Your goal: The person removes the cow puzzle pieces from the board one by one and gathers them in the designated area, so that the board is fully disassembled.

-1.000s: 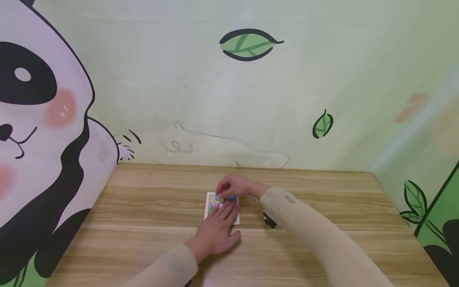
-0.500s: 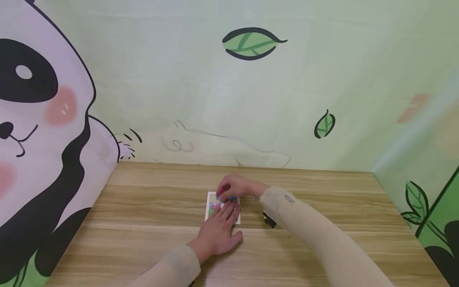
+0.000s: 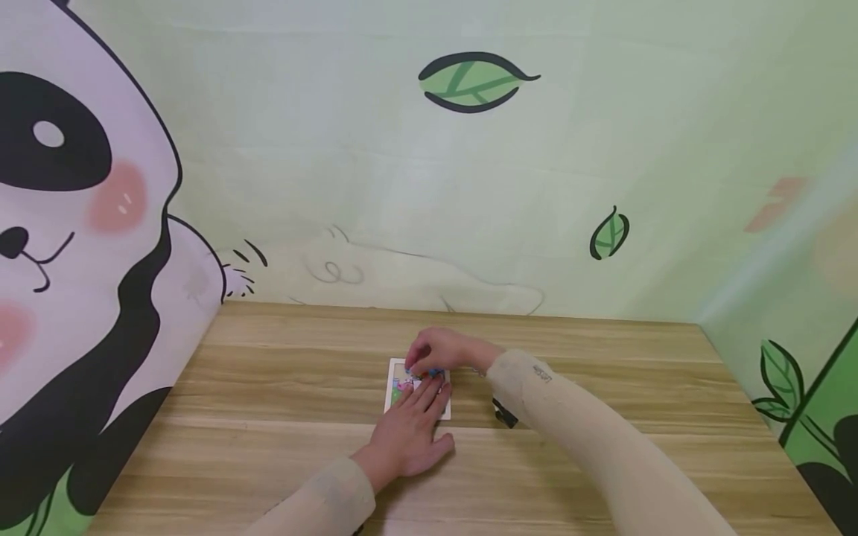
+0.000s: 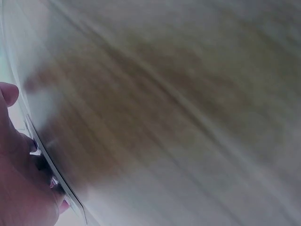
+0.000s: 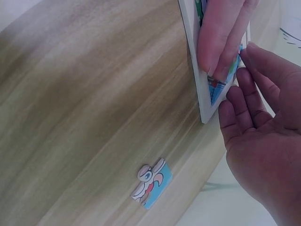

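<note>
Puzzle tray (image 5: 201,94) on bench (image 3: 268,469), coloured picture inside | left hand (image 3: 410,438) flat across tray, grip wide | right hand (image 3: 440,350) at tray's far edge, grip narrow, can't tell what's held | loose piece (image 5: 152,183) right of tray

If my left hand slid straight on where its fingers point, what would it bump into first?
Probably your right hand, at the far edge of the puzzle, just ahead of your left hand. Heights are hard to tell, so your fingers might slip under it.

Left hand (image 3: 410,433) flat, right hand (image 3: 441,350) curled
</note>
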`<state>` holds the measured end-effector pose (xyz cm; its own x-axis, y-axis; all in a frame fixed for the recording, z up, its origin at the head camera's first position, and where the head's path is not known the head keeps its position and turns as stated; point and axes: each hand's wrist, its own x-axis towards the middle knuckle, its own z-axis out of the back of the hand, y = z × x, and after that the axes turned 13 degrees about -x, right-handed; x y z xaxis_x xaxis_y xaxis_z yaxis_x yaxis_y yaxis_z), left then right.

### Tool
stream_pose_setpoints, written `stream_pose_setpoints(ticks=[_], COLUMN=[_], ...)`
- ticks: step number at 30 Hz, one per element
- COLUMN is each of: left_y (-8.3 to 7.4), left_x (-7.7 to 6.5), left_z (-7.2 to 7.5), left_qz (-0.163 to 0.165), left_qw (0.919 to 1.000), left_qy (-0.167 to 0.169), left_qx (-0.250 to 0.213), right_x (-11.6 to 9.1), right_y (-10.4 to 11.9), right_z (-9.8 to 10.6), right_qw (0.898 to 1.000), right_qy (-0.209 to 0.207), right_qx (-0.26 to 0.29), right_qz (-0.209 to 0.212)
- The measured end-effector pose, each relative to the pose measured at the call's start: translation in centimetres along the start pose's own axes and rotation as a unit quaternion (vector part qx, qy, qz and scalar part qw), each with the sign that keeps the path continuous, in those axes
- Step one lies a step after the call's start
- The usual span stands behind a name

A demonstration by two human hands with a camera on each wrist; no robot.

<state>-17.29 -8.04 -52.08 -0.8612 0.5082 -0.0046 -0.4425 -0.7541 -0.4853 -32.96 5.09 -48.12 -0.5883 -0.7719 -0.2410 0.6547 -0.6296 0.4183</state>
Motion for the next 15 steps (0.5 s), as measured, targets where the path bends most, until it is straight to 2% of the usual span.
stream_pose_setpoints(ticks=[5,15], left_y=[0.06,0.06], left_x=[0.11,0.12], left_z=[-0.08,-0.12], left_qz=[-0.003,0.002], left_qw=[1.0000,0.9999], left_qy=[-0.002,0.002], left_qx=[0.005,0.011], right_x=[0.11,0.43], right_y=[0.01,-0.06], right_z=[-0.15,-0.31], right_qw=[1.000,0.999], right_qy=[-0.006,-0.008], right_qx=[-0.006,0.032], right_qz=[0.014,0.017])
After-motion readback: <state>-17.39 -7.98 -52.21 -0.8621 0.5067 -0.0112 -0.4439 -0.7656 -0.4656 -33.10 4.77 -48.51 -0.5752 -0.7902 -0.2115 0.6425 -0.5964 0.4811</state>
